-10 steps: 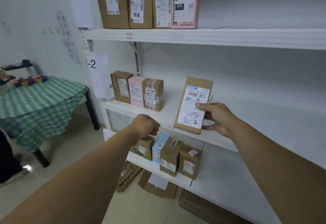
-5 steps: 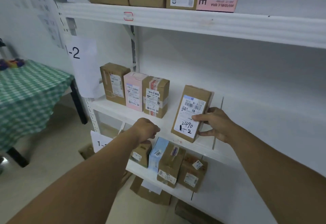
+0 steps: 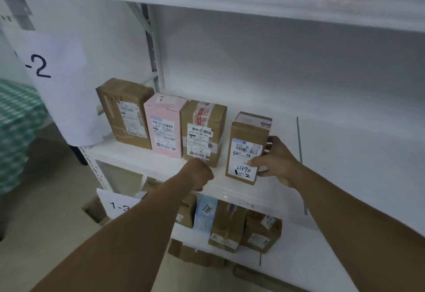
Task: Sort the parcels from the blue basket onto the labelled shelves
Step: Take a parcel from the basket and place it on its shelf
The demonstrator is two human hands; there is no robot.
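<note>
Where a paper sign (image 3: 57, 84) marked "-2" hung at the left end of the shelf (image 3: 142, 160), a brown box (image 3: 126, 112), a pink box (image 3: 164, 126) and a taped box (image 3: 202, 130) stood close side by side. The left hand (image 3: 199, 174) was a closed fist holding nothing, at the shelf's front edge just below the taped box. Across a small gap to the right, the parcel (image 3: 247, 151) stood upright near the front edge. The right hand (image 3: 278, 162) gripped it from its right side, thumb on the label. It would be best slid left against the taped box, label facing out and base flat, then released gently so it did not tip.
</note>
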